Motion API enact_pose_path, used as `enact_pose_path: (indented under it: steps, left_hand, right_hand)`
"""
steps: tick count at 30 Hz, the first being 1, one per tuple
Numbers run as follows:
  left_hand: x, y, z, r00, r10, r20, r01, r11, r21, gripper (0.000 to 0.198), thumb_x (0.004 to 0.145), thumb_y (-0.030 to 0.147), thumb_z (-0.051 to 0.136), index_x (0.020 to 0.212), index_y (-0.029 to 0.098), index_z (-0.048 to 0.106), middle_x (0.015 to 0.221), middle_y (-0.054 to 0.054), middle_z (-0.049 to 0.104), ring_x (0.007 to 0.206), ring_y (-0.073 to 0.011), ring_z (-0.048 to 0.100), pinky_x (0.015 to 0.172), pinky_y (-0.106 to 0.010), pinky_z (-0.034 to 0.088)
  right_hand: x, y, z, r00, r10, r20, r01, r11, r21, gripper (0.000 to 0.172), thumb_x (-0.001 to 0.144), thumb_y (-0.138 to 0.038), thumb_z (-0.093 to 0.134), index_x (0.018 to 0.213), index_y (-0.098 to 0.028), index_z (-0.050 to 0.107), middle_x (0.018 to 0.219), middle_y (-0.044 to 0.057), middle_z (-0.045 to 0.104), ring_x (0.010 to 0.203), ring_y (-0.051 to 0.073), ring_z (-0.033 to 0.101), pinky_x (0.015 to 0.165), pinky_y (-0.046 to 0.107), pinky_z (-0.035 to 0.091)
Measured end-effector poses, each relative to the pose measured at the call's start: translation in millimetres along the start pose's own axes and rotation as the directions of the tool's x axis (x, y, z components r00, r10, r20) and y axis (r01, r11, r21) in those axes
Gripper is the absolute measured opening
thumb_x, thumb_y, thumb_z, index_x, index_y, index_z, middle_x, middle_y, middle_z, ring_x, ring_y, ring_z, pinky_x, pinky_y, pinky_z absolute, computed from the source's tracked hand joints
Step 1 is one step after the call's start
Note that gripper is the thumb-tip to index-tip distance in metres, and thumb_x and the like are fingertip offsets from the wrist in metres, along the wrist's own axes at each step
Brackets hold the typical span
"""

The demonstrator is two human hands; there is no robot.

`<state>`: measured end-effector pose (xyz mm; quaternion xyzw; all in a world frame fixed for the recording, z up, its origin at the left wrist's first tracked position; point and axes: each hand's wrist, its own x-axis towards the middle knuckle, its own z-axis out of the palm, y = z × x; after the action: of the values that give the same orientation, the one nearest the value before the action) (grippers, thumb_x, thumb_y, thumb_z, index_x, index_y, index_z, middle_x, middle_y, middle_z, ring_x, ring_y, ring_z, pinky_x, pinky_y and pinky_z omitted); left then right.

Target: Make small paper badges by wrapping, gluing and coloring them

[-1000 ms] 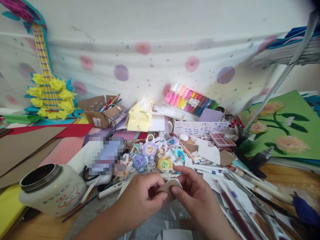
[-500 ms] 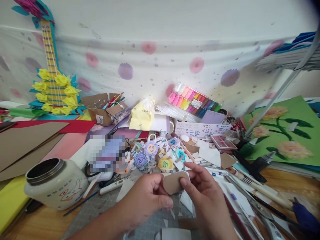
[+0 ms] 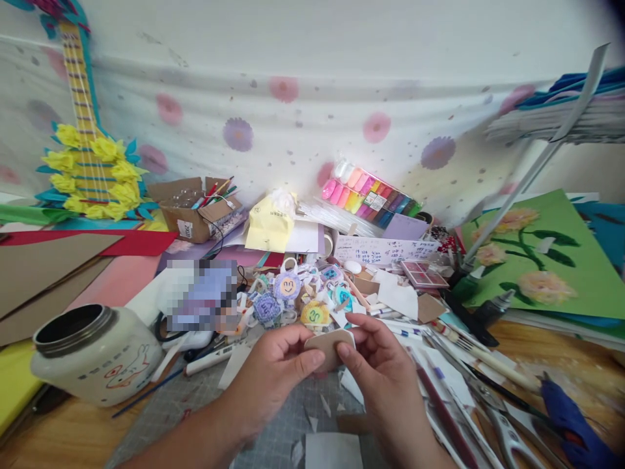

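Note:
Between both hands is a small piece of brown cardboard (image 3: 328, 348) with rounded corners and a white edge along its top. My left hand (image 3: 280, 365) pinches its left side between thumb and fingers. On the right side, my right hand (image 3: 378, 365) grips it with the thumb on the brown face and the fingers behind. The piece is held above a grey cutting mat (image 3: 273, 423) strewn with paper scraps. Just beyond the hands lies a heap of small crafted pieces, among them a purple smiling flower (image 3: 286, 285) and a yellow one (image 3: 315, 314).
At left stands a wide-mouthed painted jar (image 3: 97, 358). Scissors (image 3: 508, 423), a blue glue gun (image 3: 571, 417) and brushes lie at right. Behind are a cardboard box (image 3: 188, 218) of pencils, a colourful clay set (image 3: 371, 195) and a paper guitar (image 3: 92, 169).
My left thumb has moved up onto the cardboard's face, and the piece is tilted differently. The whole view has shifted slightly, so things appear further left.

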<state>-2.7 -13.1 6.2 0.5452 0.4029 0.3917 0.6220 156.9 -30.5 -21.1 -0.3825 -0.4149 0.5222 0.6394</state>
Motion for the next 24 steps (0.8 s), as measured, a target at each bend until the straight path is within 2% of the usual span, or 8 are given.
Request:
enact_pose_path:
  steps: [3,7,15,20,24]
  left_hand:
    - [0.6,0.7,0.4,0.999,0.011,-0.045,-0.008,0.998,0.063,0.021,0.073,0.034,0.065,0.065,0.016,0.059,0.061,0.002,0.057,0.062,-0.0142,0.050,0.059,-0.025,0.037]
    - [1.6,3.3,-0.8,0.997,0.000,-0.080,0.011,0.991,0.136,0.017,0.072,0.030,0.063,0.065,0.017,0.056,0.059,0.002,0.057,0.060,-0.0146,0.051,0.059,-0.026,0.037]
    - [-1.2,6.6,-1.7,0.997,0.039,-0.074,-0.022,0.977,0.212,0.018,0.074,0.031,0.061,0.062,0.019,0.056,0.056,0.003,0.056,0.057,-0.0144,0.049,0.057,-0.026,0.035]
    - [0.4,4.0,-4.6,0.997,0.023,-0.076,-0.011,0.989,0.150,0.016,0.074,0.031,0.063,0.067,0.018,0.057,0.059,0.004,0.056,0.060,-0.0140,0.050,0.058,-0.025,0.036]
    - [0.0,0.7,-2.3,0.996,-0.004,-0.094,0.003,1.000,-0.004,0.019,0.069,0.027,0.071,0.084,0.018,0.062,0.074,0.002,0.063,0.071,-0.0153,0.055,0.064,-0.025,0.039]
  right_hand:
    - [0.5,0.8,-1.9,0.999,0.018,0.042,-0.017,1.000,-0.017,0.029,0.075,-0.024,0.075,0.101,-0.025,0.063,0.075,-0.002,0.066,0.070,0.014,0.063,0.065,0.025,0.052]
    - [1.3,-0.5,-2.8,0.998,0.031,0.061,-0.029,0.999,-0.040,0.028,0.075,-0.024,0.073,0.101,-0.024,0.063,0.079,0.000,0.068,0.074,0.016,0.065,0.068,0.027,0.053]
    - [1.6,0.6,-4.9,0.999,0.009,0.053,-0.004,0.995,-0.099,0.027,0.076,-0.024,0.073,0.101,-0.023,0.062,0.078,0.000,0.068,0.070,0.015,0.064,0.065,0.027,0.052]
    - [1.6,1.2,-5.1,1.000,-0.001,0.026,0.004,0.993,-0.117,0.029,0.074,-0.026,0.074,0.101,-0.022,0.063,0.077,0.001,0.066,0.069,0.016,0.063,0.064,0.028,0.052]
    - [2.1,-0.2,-5.1,1.000,0.001,0.021,0.001,0.995,-0.102,0.030,0.073,-0.025,0.074,0.101,-0.022,0.063,0.077,0.000,0.065,0.069,0.015,0.062,0.064,0.027,0.051]
